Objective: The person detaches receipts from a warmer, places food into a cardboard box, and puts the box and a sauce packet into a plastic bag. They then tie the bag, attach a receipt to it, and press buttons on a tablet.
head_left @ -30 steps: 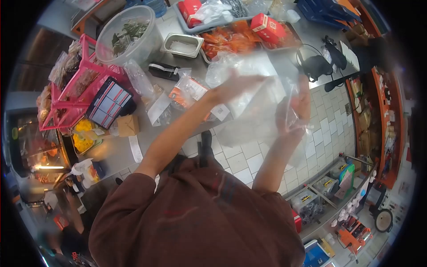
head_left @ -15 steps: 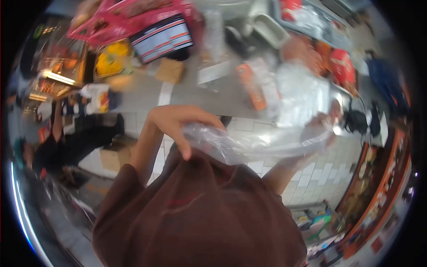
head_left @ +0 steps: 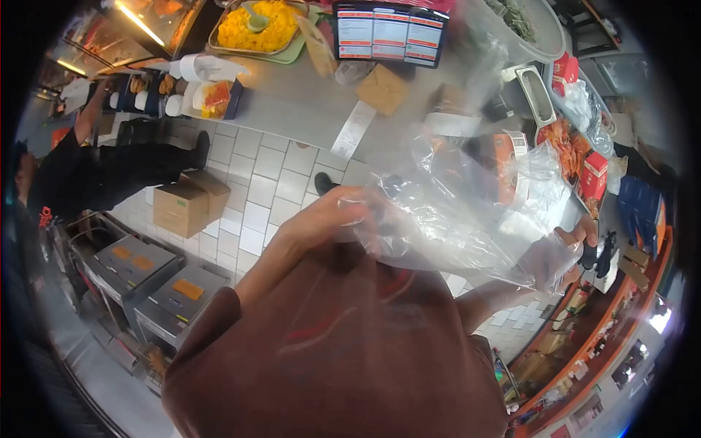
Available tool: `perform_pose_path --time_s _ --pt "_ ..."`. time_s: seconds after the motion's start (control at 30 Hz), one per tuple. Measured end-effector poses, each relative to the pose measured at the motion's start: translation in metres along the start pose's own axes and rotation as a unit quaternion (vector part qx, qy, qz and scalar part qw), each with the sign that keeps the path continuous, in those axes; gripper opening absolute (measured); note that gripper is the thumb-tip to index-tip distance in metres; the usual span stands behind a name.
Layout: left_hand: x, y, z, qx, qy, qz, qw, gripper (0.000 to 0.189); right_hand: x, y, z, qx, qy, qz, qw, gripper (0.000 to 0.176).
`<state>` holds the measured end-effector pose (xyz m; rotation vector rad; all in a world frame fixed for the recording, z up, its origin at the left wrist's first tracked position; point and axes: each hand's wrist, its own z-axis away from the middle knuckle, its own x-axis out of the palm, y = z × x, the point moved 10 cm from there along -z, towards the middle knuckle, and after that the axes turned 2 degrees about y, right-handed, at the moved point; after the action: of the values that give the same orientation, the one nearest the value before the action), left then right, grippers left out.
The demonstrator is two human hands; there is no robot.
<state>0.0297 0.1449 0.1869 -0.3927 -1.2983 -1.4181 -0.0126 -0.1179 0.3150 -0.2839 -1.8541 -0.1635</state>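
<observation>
A large clear plastic bag point(head_left: 467, 212) is stretched between both of my hands above the tiled floor. My left hand point(head_left: 325, 217) grips its left edge close to my chest. My right hand point(head_left: 562, 252) holds the other end, seen partly through the film. The steel counter point(head_left: 292, 102) lies just beyond the bag.
The counter carries a tray of yellow food point(head_left: 255, 25), a striped menu board point(head_left: 387, 33), a brown card box point(head_left: 383, 87), a paper receipt point(head_left: 354, 128) and red boxes point(head_left: 595, 175). Another person in black point(head_left: 80, 171) stands at left by a cardboard box point(head_left: 182, 208). Steel drawers point(head_left: 153, 281) sit lower left.
My view has swung left along the counter. Both hands kept hold of the bag, which went from a flat sheet to a bunched strip and is now spread wider between them.
</observation>
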Motion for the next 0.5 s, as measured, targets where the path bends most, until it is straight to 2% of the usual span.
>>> perform_pose_path --time_s 0.03,0.07,0.1,0.17,0.2,0.27,0.3,0.37,0.43,0.5 --pt "-0.017 -0.002 0.007 -0.050 0.062 -0.183 0.980 0.074 0.004 0.011 0.001 0.005 0.001 0.009 1.000 0.045" --pt "-0.019 0.001 0.013 -0.089 0.056 -0.178 0.978 0.085 0.014 0.029 0.002 0.037 -0.028 0.006 0.999 0.044" --pt "-0.028 0.001 0.018 -0.084 0.052 -0.174 0.980 0.085 0.024 0.048 0.003 0.068 -0.058 0.001 0.996 0.044" --pt "-0.033 0.029 0.026 0.074 -0.018 -0.078 0.994 0.050 0.033 0.081 0.000 0.083 -0.083 0.007 0.993 0.044" --pt "-0.043 0.037 0.026 0.074 -0.022 -0.076 0.994 0.050 0.039 0.098 0.000 0.098 -0.102 0.011 0.990 0.044" --pt "-0.064 0.057 0.019 0.068 -0.041 -0.099 0.992 0.029 0.045 0.119 0.001 0.115 -0.121 0.018 0.986 0.044" --pt "-0.070 0.063 0.025 0.071 -0.044 -0.097 0.992 0.029 0.043 0.127 0.000 0.129 -0.115 0.056 0.983 0.044" --pt "-0.080 0.073 0.037 0.074 -0.044 -0.193 0.977 0.025 0.043 0.145 0.001 0.148 -0.115 0.097 0.978 0.044" --pt "-0.088 0.084 0.052 0.102 -0.013 -0.149 0.983 0.018 0.027 0.147 -0.001 0.085 -0.055 0.114 0.988 0.041" --pt "-0.124 0.094 0.075 0.129 0.115 -0.319 0.932 0.017 -0.010 0.136 0.008 0.112 -0.069 0.083 0.988 0.040"
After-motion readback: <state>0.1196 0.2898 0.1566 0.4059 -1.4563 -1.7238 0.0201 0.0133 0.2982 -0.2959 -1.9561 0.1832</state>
